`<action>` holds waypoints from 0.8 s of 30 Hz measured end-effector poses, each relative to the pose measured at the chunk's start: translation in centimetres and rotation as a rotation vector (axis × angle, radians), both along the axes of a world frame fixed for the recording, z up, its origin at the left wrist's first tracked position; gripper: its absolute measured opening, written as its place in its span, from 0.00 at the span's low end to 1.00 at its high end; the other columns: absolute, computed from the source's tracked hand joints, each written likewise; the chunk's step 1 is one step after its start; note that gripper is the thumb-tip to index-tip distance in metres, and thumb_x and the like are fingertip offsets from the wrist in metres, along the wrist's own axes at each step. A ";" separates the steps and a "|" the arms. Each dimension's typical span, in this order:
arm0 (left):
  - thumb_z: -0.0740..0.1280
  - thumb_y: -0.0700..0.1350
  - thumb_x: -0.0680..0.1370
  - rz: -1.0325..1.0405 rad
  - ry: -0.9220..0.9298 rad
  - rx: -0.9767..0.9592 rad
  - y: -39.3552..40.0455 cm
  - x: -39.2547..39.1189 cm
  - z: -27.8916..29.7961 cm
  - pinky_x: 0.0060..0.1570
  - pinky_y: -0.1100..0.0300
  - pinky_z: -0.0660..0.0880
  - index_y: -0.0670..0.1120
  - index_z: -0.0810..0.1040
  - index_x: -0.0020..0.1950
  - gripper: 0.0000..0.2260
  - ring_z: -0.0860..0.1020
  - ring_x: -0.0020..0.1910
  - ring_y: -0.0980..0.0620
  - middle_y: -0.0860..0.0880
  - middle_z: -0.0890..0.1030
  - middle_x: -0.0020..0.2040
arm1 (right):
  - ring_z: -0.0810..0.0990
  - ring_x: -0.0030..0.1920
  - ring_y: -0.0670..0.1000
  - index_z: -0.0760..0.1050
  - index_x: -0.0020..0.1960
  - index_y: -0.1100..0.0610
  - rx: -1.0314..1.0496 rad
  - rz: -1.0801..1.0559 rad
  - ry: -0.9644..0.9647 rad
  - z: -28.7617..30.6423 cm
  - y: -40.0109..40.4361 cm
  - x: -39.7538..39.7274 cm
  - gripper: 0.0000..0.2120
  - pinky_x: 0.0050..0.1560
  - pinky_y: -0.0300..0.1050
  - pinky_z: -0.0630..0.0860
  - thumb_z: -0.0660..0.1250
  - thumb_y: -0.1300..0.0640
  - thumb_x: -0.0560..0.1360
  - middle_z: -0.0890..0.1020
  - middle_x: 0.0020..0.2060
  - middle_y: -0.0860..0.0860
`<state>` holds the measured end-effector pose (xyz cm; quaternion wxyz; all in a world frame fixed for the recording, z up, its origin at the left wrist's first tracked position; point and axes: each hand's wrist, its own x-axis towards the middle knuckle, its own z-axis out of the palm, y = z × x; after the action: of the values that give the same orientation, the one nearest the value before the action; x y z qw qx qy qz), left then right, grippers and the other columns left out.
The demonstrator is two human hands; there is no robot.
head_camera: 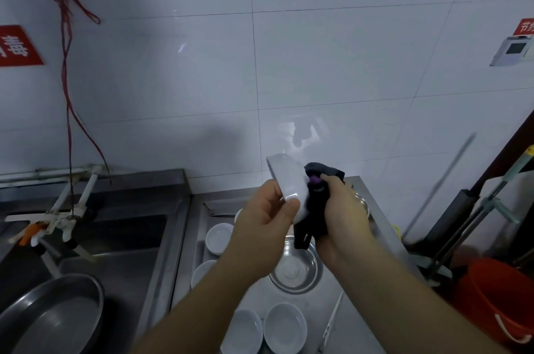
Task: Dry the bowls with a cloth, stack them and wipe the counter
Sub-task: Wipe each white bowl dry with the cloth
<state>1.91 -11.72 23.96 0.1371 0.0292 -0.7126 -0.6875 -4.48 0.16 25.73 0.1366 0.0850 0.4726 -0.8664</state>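
Note:
My left hand (pixel 267 215) grips a white bowl (pixel 287 180) by its rim, tilted on edge above the counter. My right hand (pixel 342 209) holds a dark cloth (pixel 316 209) bunched against the bowl's inner side. Below, on the steel counter (pixel 355 310), lie several white bowls: one (pixel 218 236) at the back left, one (pixel 202 271) partly hidden by my left arm, and two at the front, the left one (pixel 244 330) and the right one (pixel 284 326). A steel bowl (pixel 296 270) sits in the middle under my hands.
A steel sink (pixel 115 238) lies to the left with a large metal basin (pixel 52 316) in it and white taps (pixel 57 218) above. A red bucket (pixel 500 296) and mop handles (pixel 474 209) stand at the right. The tiled wall (pixel 260 64) is close behind.

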 end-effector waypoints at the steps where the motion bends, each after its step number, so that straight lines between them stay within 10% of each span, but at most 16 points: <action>1: 0.66 0.48 0.81 0.005 0.003 -0.027 -0.1 0.1 0.0 0.64 0.38 0.79 0.52 0.81 0.63 0.12 0.84 0.59 0.46 0.48 0.86 0.57 | 0.88 0.41 0.54 0.85 0.56 0.55 0.014 -0.010 0.027 -0.1 -0.1 0.3 0.11 0.32 0.44 0.81 0.65 0.60 0.80 0.89 0.46 0.56; 12: 0.63 0.54 0.83 -0.115 -0.034 -0.390 -0.3 1.3 -1.5 0.56 0.49 0.82 0.59 0.78 0.60 0.07 0.83 0.54 0.54 0.56 0.85 0.54 | 0.84 0.42 0.50 0.81 0.52 0.46 0.163 -0.068 0.267 -0.4 0.2 -0.5 0.07 0.43 0.50 0.82 0.67 0.54 0.76 0.86 0.45 0.53; 18: 0.61 0.52 0.85 -0.082 -0.038 -0.697 -0.6 0.8 -2.3 0.47 0.53 0.83 0.58 0.72 0.57 0.02 0.83 0.47 0.56 0.57 0.82 0.48 | 0.85 0.38 0.51 0.82 0.53 0.50 0.145 0.008 0.105 -1.6 0.8 -1.0 0.08 0.31 0.45 0.80 0.65 0.58 0.81 0.86 0.41 0.53; 24: 0.60 0.50 0.86 -0.177 -0.035 -0.944 -1.3 -0.1 -1.9 0.39 0.71 0.70 0.60 0.68 0.63 0.07 0.77 0.41 0.60 0.59 0.79 0.51 | 0.89 0.40 0.49 0.78 0.58 0.50 0.220 0.020 0.164 -2.8 1.3 -0.6 0.18 0.34 0.41 0.83 0.81 0.52 0.72 0.87 0.43 0.51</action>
<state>1.78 -13.07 22.06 0.0643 -0.0854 -0.9488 -0.2971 -5.13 1.50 22.92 0.0962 0.0234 0.5750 -0.8121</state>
